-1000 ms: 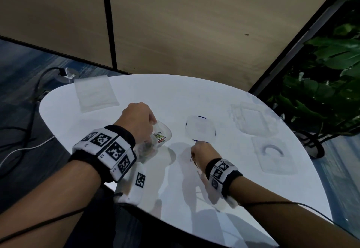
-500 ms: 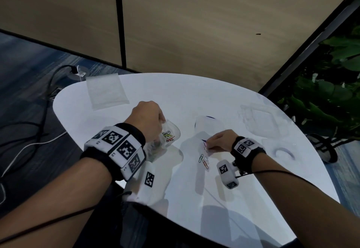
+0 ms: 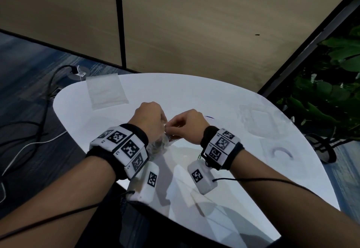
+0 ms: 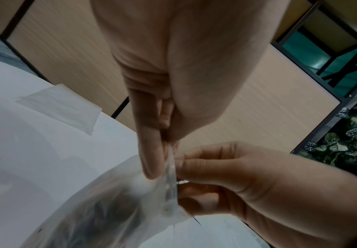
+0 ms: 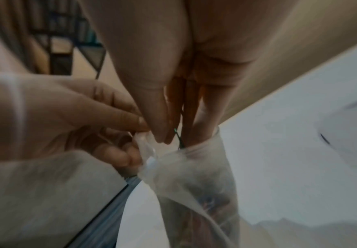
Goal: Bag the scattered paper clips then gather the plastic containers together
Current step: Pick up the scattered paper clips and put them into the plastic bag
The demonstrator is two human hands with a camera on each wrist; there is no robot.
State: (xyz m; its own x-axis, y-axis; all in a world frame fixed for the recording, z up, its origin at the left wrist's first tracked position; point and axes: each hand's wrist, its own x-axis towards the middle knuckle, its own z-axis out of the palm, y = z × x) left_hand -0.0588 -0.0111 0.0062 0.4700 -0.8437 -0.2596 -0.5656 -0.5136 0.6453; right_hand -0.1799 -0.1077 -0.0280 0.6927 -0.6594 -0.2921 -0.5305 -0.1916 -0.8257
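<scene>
A clear plastic bag with paper clips inside hangs between my hands above the white table. My left hand pinches the bag's rim between thumb and forefinger. My right hand is at the bag's mouth, and its fingertips pinch a thin green paper clip just over the opening. Two clear plastic containers lie at the right of the table. A round clear lid is mostly hidden behind my right hand in the head view.
A flat white packet lies at the table's back left. A small greenish bit, perhaps a clip, peeks out on the table by my right wristband. Cables run over the floor at the left, and plants stand at the right.
My right hand has left the clips on the table near the round lid and swung left to the bag's mouth with a clip. My left hand keeps holding the bag.
</scene>
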